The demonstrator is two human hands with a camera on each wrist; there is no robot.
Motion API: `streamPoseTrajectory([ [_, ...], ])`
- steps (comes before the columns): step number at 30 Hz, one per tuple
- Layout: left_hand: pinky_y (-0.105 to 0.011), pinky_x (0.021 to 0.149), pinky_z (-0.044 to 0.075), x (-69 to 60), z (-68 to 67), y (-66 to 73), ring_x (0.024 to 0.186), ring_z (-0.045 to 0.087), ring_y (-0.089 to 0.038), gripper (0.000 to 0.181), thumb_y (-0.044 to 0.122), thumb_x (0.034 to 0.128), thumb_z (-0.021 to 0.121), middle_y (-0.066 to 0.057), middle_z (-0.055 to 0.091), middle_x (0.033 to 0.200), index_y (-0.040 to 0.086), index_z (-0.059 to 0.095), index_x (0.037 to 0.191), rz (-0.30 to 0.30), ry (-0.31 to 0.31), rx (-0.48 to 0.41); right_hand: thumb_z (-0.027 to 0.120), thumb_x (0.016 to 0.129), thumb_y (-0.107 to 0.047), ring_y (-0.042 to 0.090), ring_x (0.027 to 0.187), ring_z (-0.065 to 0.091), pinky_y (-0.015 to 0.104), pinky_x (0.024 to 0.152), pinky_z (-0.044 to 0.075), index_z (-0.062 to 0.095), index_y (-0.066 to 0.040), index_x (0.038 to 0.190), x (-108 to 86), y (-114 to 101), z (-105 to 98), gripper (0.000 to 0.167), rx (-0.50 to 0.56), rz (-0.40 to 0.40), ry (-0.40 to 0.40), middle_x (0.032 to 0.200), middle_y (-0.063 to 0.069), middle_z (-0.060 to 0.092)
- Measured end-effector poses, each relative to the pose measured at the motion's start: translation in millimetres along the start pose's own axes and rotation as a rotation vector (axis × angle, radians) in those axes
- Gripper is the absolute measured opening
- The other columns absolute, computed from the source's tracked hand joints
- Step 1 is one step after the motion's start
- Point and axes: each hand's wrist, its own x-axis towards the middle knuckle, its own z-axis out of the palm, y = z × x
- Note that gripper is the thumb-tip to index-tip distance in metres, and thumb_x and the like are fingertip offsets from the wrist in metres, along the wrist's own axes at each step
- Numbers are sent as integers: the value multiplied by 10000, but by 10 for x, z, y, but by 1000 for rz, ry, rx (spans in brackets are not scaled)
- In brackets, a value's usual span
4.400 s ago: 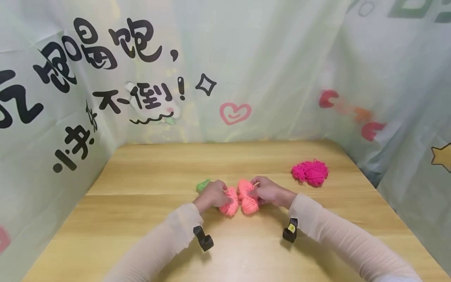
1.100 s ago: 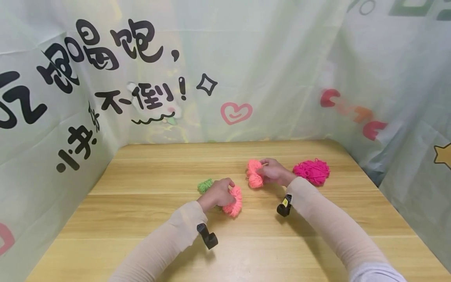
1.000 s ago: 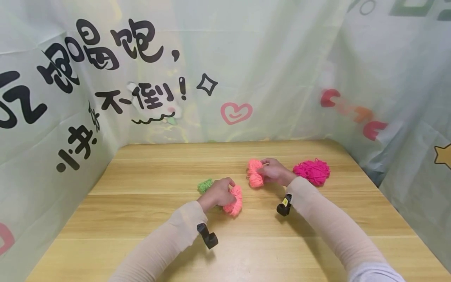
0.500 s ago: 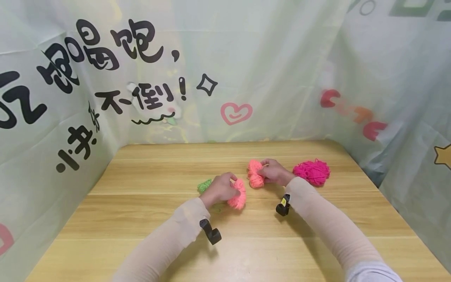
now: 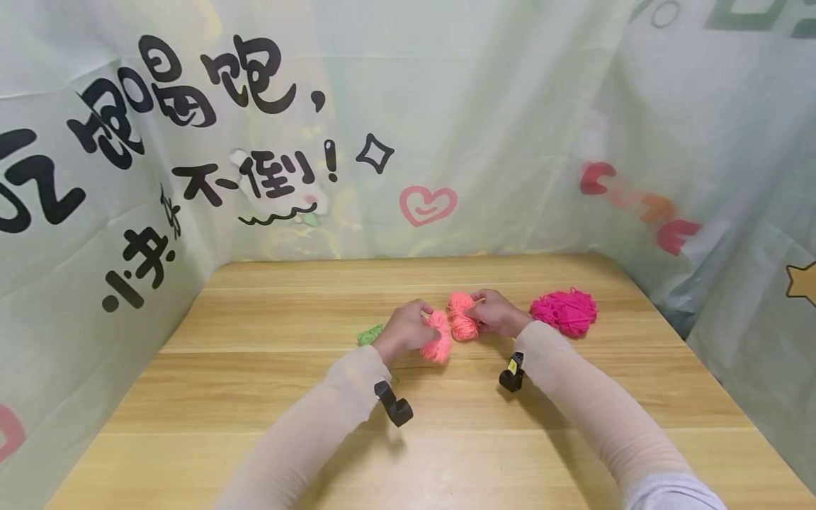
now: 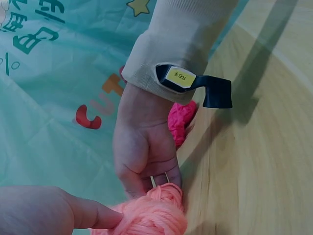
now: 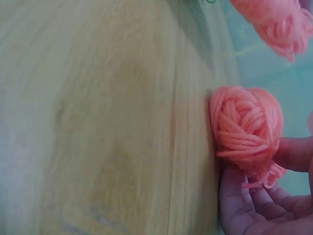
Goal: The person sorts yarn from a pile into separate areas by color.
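Note:
Pinched in my left hand is a coral-pink yarn skein, narrowed at its middle. In the right wrist view this left skein appears raised off the tabletop. My right hand grips a second coral yarn skein, its thumb on one side and fingers on the other; in the right wrist view this skein rests against the wood. The two skeins stand side by side with little gap between them. From the left wrist, the left thumb presses on the yarn, while its other fingers are hidden.
A magenta yarn bundle lies on the wooden table just right of the right hand. Small green yarn sits left of the left hand, partly covered by it. A printed cloth backdrop surrounds the table's back and sides.
Both skeins were together nearer the front; the right one was carried back and rightward first. Over the last second my left hand has brought its skein back and rightward beside it.

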Motion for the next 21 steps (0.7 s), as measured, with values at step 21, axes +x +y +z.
streamPoseTrajectory([
  [21, -299, 663, 503, 310, 80, -48, 758, 594, -190, 342, 117, 826, 737, -62, 608, 920, 71, 548, 1107, -36, 84, -108, 568, 913, 9, 173, 751, 545, 278, 621, 520, 414, 68, 1261, -14, -8, 1, 385, -97, -33, 86, 1009, 160, 511],
])
